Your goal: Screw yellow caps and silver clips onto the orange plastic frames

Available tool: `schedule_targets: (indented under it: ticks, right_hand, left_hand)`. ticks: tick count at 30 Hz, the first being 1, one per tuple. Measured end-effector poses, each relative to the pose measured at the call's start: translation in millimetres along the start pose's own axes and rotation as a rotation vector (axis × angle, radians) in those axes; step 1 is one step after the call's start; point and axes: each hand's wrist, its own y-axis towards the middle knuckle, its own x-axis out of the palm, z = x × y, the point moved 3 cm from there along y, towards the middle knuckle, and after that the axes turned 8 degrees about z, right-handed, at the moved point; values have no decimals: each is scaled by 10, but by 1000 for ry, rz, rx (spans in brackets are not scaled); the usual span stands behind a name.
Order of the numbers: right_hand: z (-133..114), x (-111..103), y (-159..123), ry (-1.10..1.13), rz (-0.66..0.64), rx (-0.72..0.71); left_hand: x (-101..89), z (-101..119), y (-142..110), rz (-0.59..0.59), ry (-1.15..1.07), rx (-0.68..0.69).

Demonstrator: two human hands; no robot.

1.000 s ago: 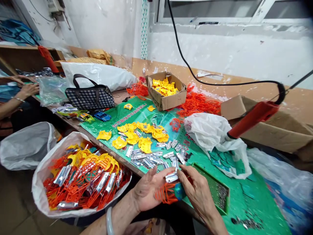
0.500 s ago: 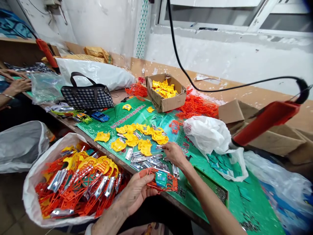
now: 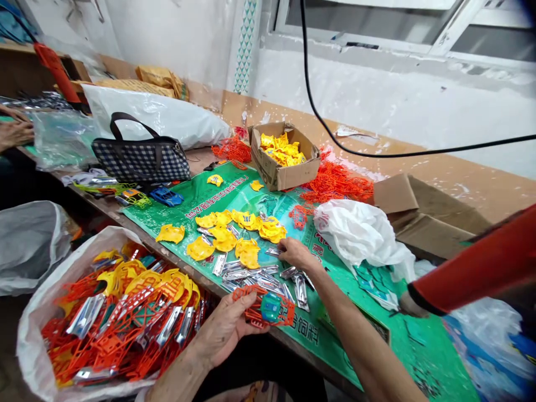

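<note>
My left hand [image 3: 228, 324] is closed around a red plastic toy car frame [image 3: 255, 312] with a teal piece [image 3: 271, 307] set in its middle. The frame sits just over the table's front edge. My right hand [image 3: 296, 254] reaches across the table, fingertips pinched at a silver chrome strip [image 3: 274, 251]. Loose chrome parts [image 3: 255, 276] lie in a pile between the two hands. Just beyond them are yellow toy car shells [image 3: 224, 239], some resting on chrome parts.
A white sack [image 3: 31, 335] of part-assembled toy cars stands at the left. Behind are a cardboard box [image 3: 272, 167] of yellow shells and red frames [image 3: 339, 184]. A red power screwdriver [image 3: 481, 262] hangs at the right. Another person's hand [image 3: 14, 134] shows far left.
The red screwdriver looks larger and lower, reaching further across the right side. The toy car frame has tilted slightly in my left hand. My right hand stays at the chrome strip.
</note>
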Motion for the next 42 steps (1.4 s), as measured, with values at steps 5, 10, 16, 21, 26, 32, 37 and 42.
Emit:
schedule_targets:
  ticks: [5, 10, 16, 21, 26, 32, 37, 42]
  right_hand:
    - [-19, -30, -94, 299, 66, 22]
    - [-49, -195, -491, 784, 84, 67]
    - [-97, -228, -1034, 1258, -29, 132]
    - [-132, -154, -1289, 1462, 5, 175]
    - [-108, -56, -1415, 1547, 5, 190]
    - [-45, 14, -1531, 1572, 2, 199]
    - [-1, -21, -1671, 1573, 37, 187]
    - [36, -99, -1834, 1514, 26, 147]
  left_hand:
    - [18, 48, 35, 59, 3, 3]
    - [80, 132, 96, 53, 6, 27]
    - [229, 132, 187, 1, 103, 70]
    - [329, 127, 183, 44, 181, 116]
    - [416, 82, 168, 16, 221, 87]
    - [553, -68, 136, -98, 276, 5]
    - [615, -140, 85, -167, 356, 5]
    - [689, -95, 49, -203, 683, 127]
